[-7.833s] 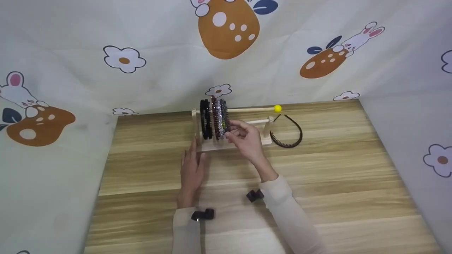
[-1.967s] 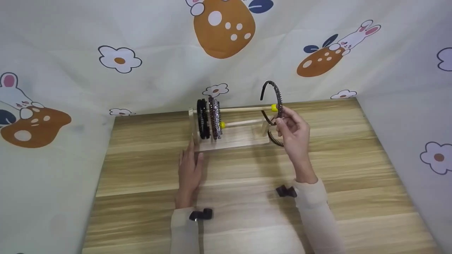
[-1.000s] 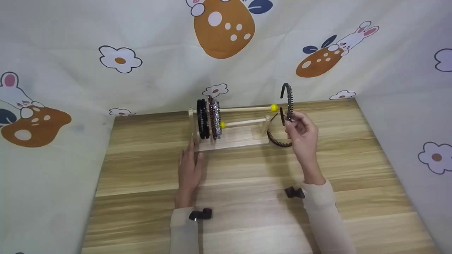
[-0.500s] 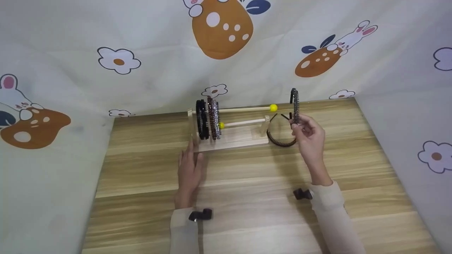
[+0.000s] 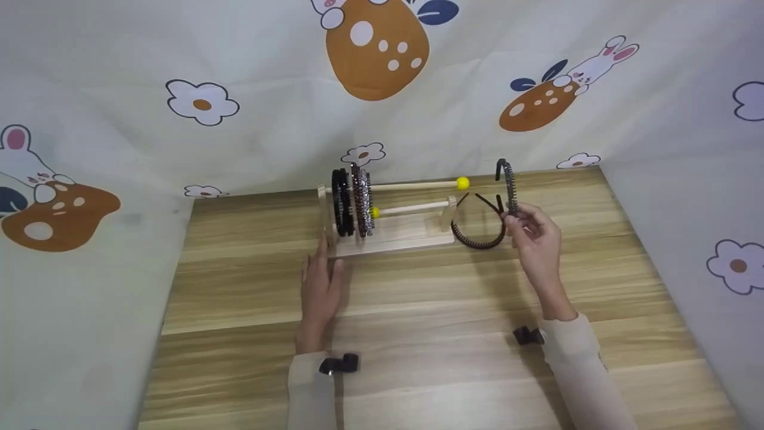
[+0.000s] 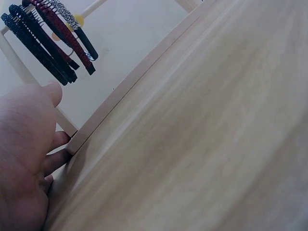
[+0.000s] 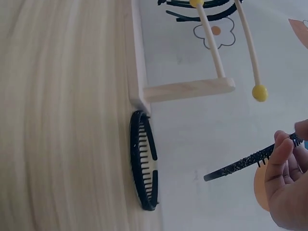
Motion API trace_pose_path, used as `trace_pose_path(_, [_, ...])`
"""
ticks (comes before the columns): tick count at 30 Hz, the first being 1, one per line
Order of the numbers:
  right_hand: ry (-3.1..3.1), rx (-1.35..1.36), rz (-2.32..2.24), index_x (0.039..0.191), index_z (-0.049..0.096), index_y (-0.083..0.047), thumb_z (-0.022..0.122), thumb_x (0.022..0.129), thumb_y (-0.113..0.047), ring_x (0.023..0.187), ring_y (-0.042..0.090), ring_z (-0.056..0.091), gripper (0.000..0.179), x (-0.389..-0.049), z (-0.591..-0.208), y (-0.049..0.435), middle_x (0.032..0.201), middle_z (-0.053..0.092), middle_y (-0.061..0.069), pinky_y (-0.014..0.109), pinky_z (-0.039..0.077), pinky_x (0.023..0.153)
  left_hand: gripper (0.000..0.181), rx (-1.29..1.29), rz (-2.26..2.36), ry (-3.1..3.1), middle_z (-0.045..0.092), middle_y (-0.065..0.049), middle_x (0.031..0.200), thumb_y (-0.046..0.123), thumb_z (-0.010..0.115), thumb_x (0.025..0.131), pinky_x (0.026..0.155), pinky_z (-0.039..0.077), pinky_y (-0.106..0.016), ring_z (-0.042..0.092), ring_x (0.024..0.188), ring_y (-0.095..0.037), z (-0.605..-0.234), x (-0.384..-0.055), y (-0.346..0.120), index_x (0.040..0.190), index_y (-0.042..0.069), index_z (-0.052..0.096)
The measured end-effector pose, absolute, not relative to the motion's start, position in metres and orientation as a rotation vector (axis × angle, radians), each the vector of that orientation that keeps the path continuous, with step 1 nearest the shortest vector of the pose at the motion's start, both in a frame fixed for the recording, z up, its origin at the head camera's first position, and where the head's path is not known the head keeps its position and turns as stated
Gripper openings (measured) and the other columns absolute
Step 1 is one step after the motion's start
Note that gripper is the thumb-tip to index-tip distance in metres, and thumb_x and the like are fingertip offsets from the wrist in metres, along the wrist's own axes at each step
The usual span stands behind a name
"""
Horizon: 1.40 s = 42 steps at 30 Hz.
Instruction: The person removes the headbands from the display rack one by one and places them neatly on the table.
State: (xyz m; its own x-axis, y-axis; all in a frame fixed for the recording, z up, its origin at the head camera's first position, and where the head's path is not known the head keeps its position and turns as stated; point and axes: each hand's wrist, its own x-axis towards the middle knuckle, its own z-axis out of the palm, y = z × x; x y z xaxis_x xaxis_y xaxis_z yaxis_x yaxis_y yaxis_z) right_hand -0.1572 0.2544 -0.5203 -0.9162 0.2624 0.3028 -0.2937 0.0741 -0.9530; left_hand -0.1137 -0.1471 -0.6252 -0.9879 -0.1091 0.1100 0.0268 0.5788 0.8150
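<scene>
The hanging headbands (image 5: 364, 206) overlap too closely on the wooden stand (image 5: 397, 244) to count, the right hand's (image 5: 538, 242) fingers cover part of the sparkly headband (image 5: 511, 185), and the left wrist view hides some left fingertips behind the stand's corner. The right hand pinches that sparkly headband between thumb and fingers, holding it raised right of the stand, near the dark headband (image 5: 479, 245) on the table (image 5: 418, 334). The left hand (image 5: 319, 292) reaches forward to the stand's left end, fingers nearly straight, thumb apart.
</scene>
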Motion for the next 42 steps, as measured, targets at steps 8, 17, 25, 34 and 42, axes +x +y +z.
trace_pose_path(8, [-1.955, -0.088, 1.91, 0.111, 0.077, 0.006, 0.074, 0.101, 0.009, 0.07, 0.011, 0.065, 0.01, -0.152, -0.527, 0.269, 0.088, 0.075, 0.0, 0.015, 0.052, 0.052, 0.069, 0.076, -1.367, -2.664, 0.032, -0.017, 0.179, 0.038, 0.045, 0.119, 0.139, 0.0, -0.06, 0.016, 0.166, -0.054, -0.625, -0.115, -0.147, 0.179, 0.013, 0.021])
trace_pose_path(17, [-2.004, -0.118, 1.864, 0.106, 0.077, 0.01, 0.076, 0.101, 0.007, 0.067, 0.007, 0.064, 0.007, -0.149, -0.532, 0.284, 0.083, 0.072, -0.002, 0.015, 0.052, 0.052, 0.069, 0.079, -1.366, -2.66, 0.032, -0.018, 0.179, 0.037, 0.046, 0.119, 0.139, 0.001, -0.059, 0.021, 0.165, -0.054, -0.624, -0.114, -0.147, 0.178, 0.011, 0.022])
trace_pose_path(25, [-2.147, -0.057, 1.676, 0.112, 0.077, 0.015, 0.081, 0.097, 0.008, 0.084, 0.007, 0.068, 0.016, -0.148, -0.537, 0.302, 0.106, 0.07, -0.007, 0.012, 0.06, 0.069, 0.069, 0.038, -1.357, -2.636, 0.034, -0.018, 0.178, 0.031, 0.048, 0.118, 0.14, 0.001, -0.055, 0.031, 0.162, -0.053, -0.625, -0.115, -0.146, 0.178, 0.009, 0.022])
trace_pose_path(34, [-2.27, -0.063, 1.615, 0.116, 0.077, 0.015, 0.081, 0.095, 0.01, 0.093, 0.006, 0.066, 0.021, -0.15, -0.541, 0.319, 0.128, 0.064, 0.012, 0.011, 0.059, 0.077, 0.068, 0.036, -1.349, -2.626, 0.035, -0.017, 0.177, 0.031, 0.047, 0.118, 0.14, 0.0, -0.055, 0.034, 0.161, -0.053, -0.626, -0.115, -0.147, 0.178, 0.01, 0.021])
trace_pose_path(42, [-2.418, -0.022, 1.486, 0.116, 0.079, 0.014, 0.084, 0.096, 0.006, 0.101, -0.005, 0.066, 0.023, -0.147, -0.543, 0.336, 0.154, 0.055, 0.028, 0.007, 0.058, 0.086, 0.068, 0.023, -1.348, -2.62, 0.034, -0.018, 0.177, 0.029, 0.048, 0.118, 0.14, -0.001, -0.056, 0.033, 0.161, -0.054, -0.627, -0.116, -0.147, 0.178, 0.009, 0.021])
